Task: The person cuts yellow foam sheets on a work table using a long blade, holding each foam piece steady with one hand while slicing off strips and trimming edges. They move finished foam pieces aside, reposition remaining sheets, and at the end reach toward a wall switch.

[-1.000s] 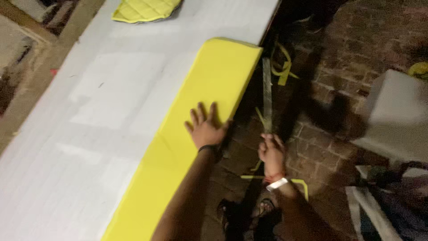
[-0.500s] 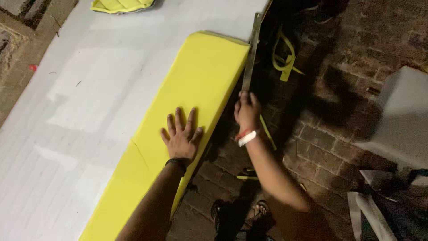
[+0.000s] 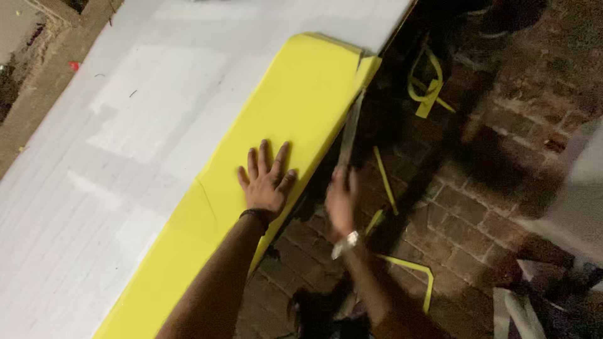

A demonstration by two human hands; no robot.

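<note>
A long yellow foam slab [image 3: 295,119] lies along the right edge of a white table [image 3: 125,125]. My left hand [image 3: 265,182] presses flat on the foam, fingers spread, near its right edge. My right hand [image 3: 341,202], blurred by motion, grips a long metal blade [image 3: 349,133] that runs along the foam's right edge, its tip at the far corner where a thin yellow strip is peeling off.
Cut yellow foam strips [image 3: 427,85] lie scattered on the brick floor [image 3: 477,207] to the right. A grey-white object [image 3: 578,188] stands at the right edge. My feet show at the bottom.
The view has shifted. My right hand has pulled back toward me with the blade along the foam edge; my left hand stays flat on the foam.
</note>
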